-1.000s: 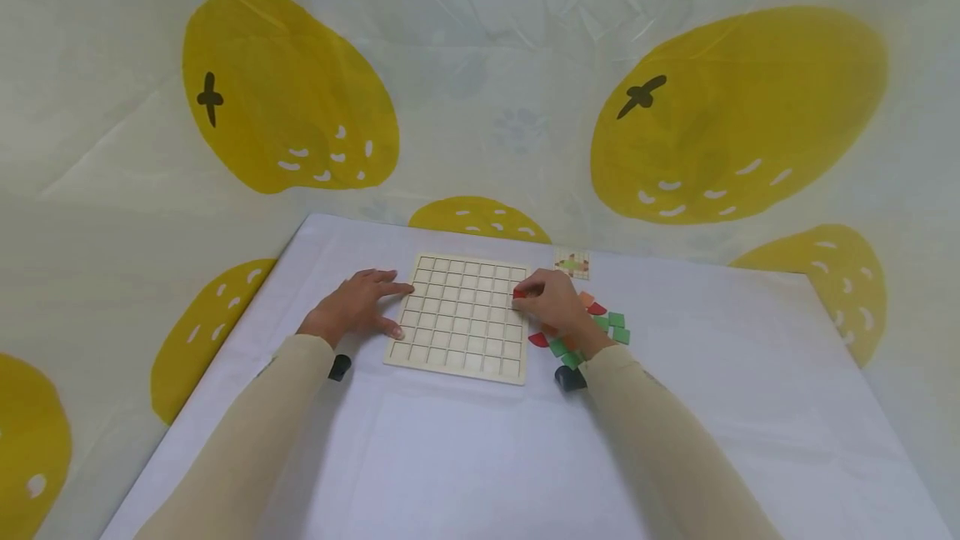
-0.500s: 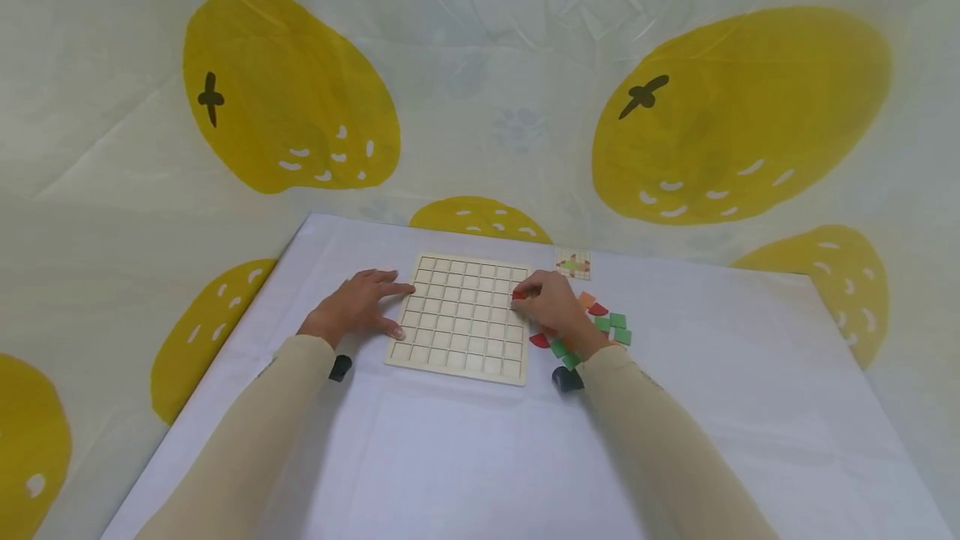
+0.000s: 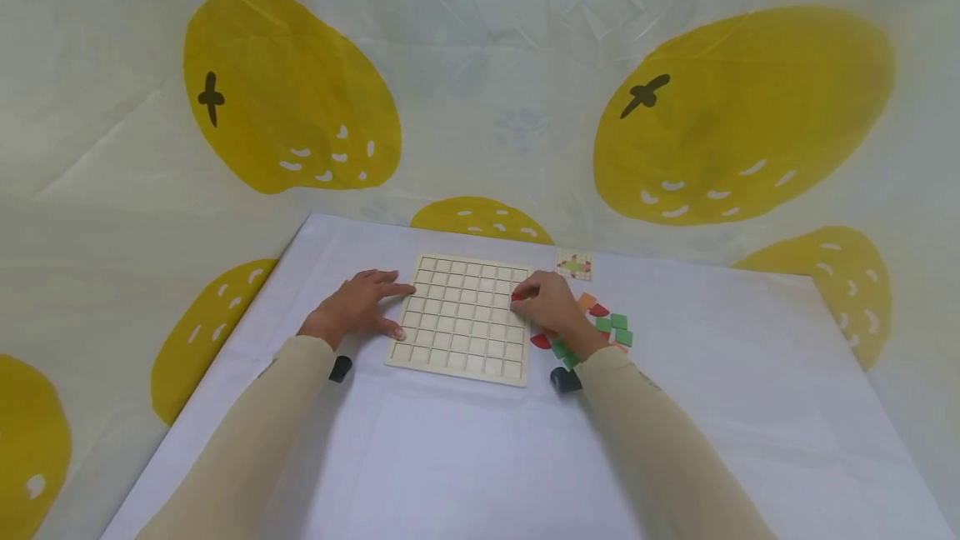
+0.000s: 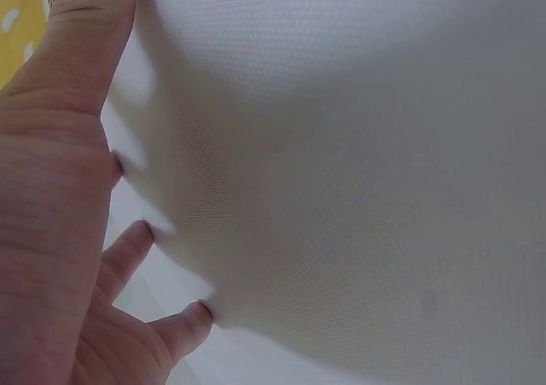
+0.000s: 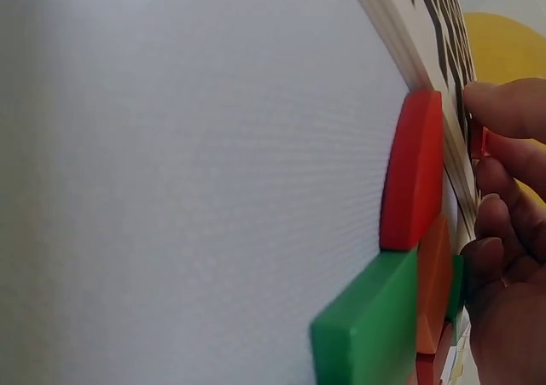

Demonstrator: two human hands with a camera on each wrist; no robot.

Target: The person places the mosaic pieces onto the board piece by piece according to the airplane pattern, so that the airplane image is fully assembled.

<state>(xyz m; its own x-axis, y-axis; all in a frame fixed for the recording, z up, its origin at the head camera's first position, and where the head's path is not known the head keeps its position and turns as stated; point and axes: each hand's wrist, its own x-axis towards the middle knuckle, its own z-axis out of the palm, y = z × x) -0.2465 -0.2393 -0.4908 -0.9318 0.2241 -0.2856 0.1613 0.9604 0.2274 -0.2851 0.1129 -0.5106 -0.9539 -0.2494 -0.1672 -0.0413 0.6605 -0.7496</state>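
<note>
A red piece point(image 3: 516, 297) is at the right side of the wooden grid board point(image 3: 461, 319), over the rightmost column and toward the far end; whether it touches the board cannot be told. The right hand point(image 3: 551, 302) pinches it between thumb and fingers, the remaining fingers curled in, as the right wrist view shows. The board lies flat, its squares marked by dark lines. At its left edge rests the left hand point(image 3: 352, 305), spread, with the forefinger touching the edge farther off and the thumb nearer.

Just right of the board, partly hidden under the right wrist, loose pieces lie in a cluster: a red curved piece point(image 3: 541, 342) near the board, green squares point(image 3: 619, 321), an orange piece point(image 3: 587, 301) and another red curved piece point(image 3: 598, 310) beside it on the far side. Beyond the right hand, near the far edge of the table point(image 3: 450, 457), lies a small card point(image 3: 573, 264) printed with a coloured pattern on a grid. Pale sleeves point(image 3: 247, 432) cover both forearms. Behind the table hangs a light backdrop point(image 3: 487, 65) with large yellow fruit shapes point(image 3: 292, 90).
</note>
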